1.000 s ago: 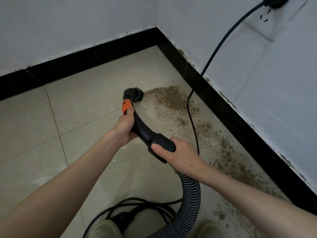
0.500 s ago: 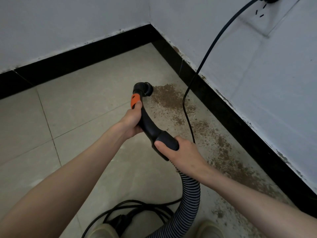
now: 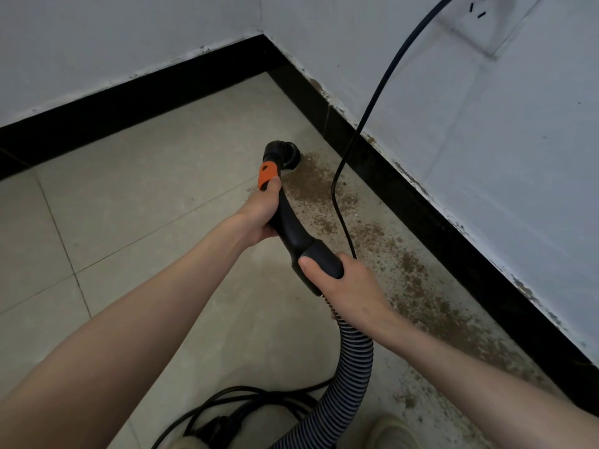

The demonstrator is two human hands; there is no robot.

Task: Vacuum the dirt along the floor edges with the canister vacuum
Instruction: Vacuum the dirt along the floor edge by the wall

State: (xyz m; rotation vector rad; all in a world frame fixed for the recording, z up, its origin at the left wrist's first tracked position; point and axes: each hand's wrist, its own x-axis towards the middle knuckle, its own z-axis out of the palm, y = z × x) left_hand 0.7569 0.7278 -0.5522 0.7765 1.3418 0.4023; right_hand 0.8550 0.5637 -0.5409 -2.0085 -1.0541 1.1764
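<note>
Both hands (image 3: 259, 212) grip handle (image 3: 293, 234), dirt (image 3: 311, 183) beyond.

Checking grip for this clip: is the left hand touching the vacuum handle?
Touching. The head view shows the left hand wrapped around the vacuum handle, just below its orange band.

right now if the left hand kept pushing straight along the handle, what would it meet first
Probably the dirt on the floor by the nozzle, then the black baseboard beyond; depth is hard to judge from the head view.

Matt black plastic handle (image 3: 293, 228), ribbed hose (image 3: 351, 367), smooth beige floor tiles (image 3: 146, 196), glossy black skirting (image 3: 129, 102).
</note>
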